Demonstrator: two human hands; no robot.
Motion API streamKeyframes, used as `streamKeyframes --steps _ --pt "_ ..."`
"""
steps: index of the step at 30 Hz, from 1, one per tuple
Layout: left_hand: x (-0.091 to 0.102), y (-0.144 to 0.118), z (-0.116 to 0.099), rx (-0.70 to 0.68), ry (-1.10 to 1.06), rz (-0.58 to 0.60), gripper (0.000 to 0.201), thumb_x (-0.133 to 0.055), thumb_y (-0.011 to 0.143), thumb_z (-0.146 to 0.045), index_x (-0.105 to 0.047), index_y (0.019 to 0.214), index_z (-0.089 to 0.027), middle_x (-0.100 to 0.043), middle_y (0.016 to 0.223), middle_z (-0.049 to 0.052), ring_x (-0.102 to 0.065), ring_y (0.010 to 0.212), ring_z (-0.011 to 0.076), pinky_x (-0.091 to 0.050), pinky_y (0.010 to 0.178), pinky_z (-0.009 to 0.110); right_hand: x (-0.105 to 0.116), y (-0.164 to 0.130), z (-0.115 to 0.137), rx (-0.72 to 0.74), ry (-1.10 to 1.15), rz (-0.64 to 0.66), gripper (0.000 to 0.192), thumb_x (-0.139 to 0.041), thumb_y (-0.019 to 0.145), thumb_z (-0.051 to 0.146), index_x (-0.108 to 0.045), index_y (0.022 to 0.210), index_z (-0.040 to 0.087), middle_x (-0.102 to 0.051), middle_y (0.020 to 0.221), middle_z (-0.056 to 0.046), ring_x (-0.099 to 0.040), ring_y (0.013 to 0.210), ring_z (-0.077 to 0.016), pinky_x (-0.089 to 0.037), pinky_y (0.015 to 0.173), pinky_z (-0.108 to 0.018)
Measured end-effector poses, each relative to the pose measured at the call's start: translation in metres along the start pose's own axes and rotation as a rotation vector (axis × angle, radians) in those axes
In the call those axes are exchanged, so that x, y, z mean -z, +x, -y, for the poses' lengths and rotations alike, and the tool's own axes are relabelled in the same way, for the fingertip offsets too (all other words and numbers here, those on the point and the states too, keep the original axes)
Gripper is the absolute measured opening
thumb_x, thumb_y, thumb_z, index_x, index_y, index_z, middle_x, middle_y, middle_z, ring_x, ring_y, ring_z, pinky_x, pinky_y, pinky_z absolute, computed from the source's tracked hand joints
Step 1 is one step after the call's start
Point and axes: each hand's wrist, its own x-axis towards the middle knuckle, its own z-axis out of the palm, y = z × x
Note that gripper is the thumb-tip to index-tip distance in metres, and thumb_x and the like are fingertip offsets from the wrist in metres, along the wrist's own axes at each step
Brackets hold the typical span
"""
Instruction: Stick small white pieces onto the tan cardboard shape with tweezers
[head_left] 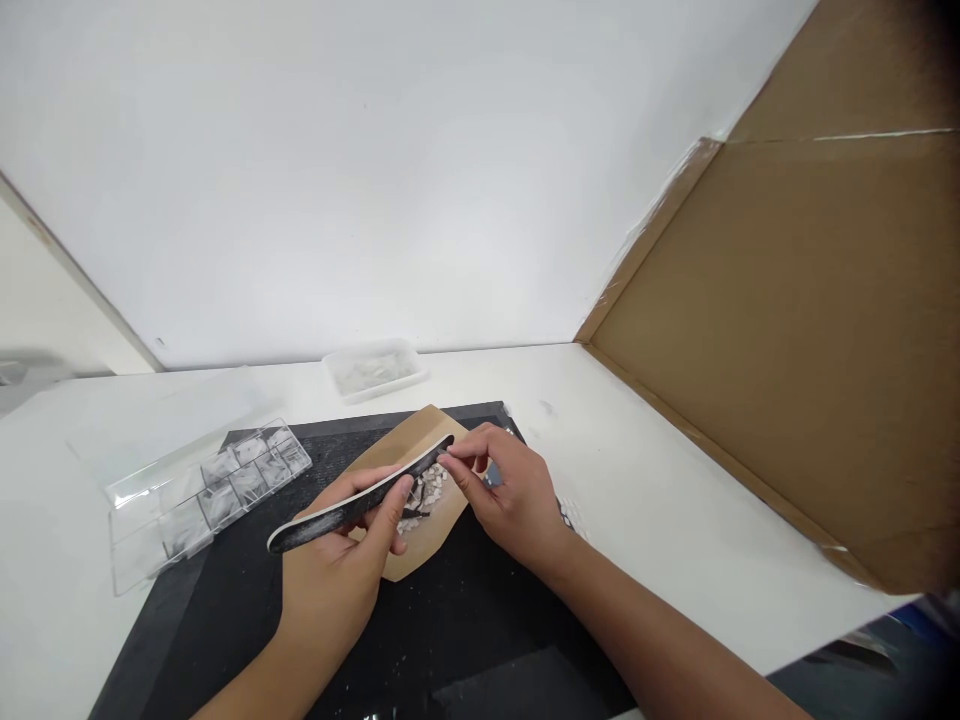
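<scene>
A black curved nail file [360,503] with a pale edge and whitish dust on its surface is gripped near its middle by my left hand [352,540], thumb on the near side. At the file's far right end, the thumb and fingers of my right hand [506,490] are pinched together; whatever is between them is too small or hidden to make out. Under both hands lies a folded brown paper [431,545] holding many small white pieces [431,492] and some dark bits, partly covered by my left fingers.
The paper lies on a black mat [480,625] on a white table [645,480]. On the left is a clear compartment box [225,485] with small bags inside. A translucent tub [375,370] stands at the back wall. Small white pieces [574,515] lie right. Cardboard [795,330] stands at right.
</scene>
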Motion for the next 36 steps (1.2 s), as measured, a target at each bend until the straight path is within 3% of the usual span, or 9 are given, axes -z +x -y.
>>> streamKeyframes --steps 8,21,36 --pt "0.0013 -0.0008 0.0027 -0.017 0.005 0.025 0.029 -0.074 0.085 -0.044 -0.074 0.104 -0.023 -0.070 0.066 -0.003 -0.065 0.055 0.0134 -0.052 0.056 0.022 0.0022 0.0023 -0.0071 0.134 -0.066 -0.003 0.006 -0.064 0.097 0.027 -0.062 0.092 0.023 -0.066 0.089 -0.005 -0.062 0.084 -0.0192 -0.052 0.073 -0.034" --pt "-0.0002 -0.0025 0.0059 -0.081 0.029 0.000 0.027 -0.072 0.086 -0.042 -0.075 0.104 -0.022 -0.073 0.074 0.000 -0.066 0.057 0.0139 -0.053 0.057 0.024 0.0045 0.0034 -0.0046 0.098 -0.116 -0.014 0.006 -0.062 0.099 0.028 -0.062 0.094 0.024 -0.068 0.089 -0.004 -0.063 0.085 -0.0195 -0.052 0.073 -0.033" --pt "-0.0017 -0.0020 0.0051 -0.064 -0.031 0.012 0.024 -0.071 0.087 -0.039 -0.073 0.102 -0.021 -0.074 0.082 0.000 -0.065 0.056 0.0116 -0.054 0.058 0.022 -0.0009 0.0001 -0.0004 0.089 -0.128 -0.049 0.006 -0.059 0.100 0.023 -0.062 0.095 0.023 -0.069 0.089 -0.004 -0.064 0.085 -0.0188 -0.051 0.074 -0.032"
